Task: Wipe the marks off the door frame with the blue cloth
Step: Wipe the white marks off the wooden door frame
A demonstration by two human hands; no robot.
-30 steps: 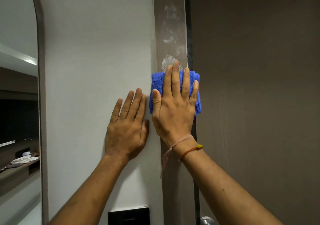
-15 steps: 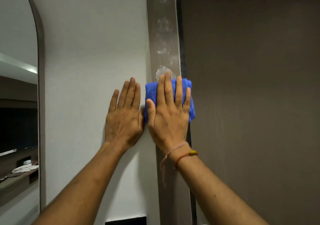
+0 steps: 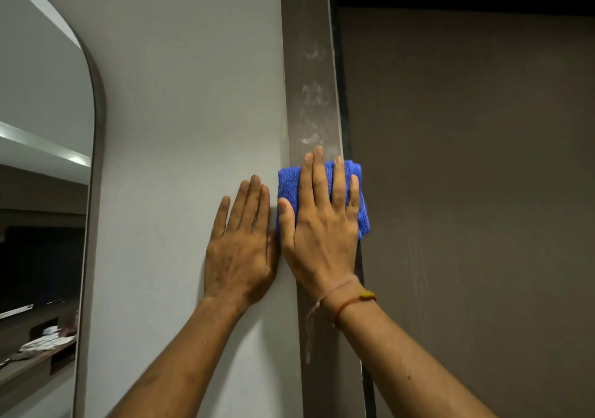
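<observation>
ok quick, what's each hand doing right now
Left hand: open, flat on the wall.
Right hand: open, pressing the blue cloth against the door frame.

We see a bright blue cloth with a fine knitted texture on a grey-brown door frame smudged with whitish marks. Beside it, the wall is plain pale grey, the door a dull brown with faint grain. On the wrist we note a red-orange thread bracelet with a yellow bead.

Both arms are reaching up; the left hand is lying flat, fingers together, and the right hand is pressing flat, fingers spread.
</observation>
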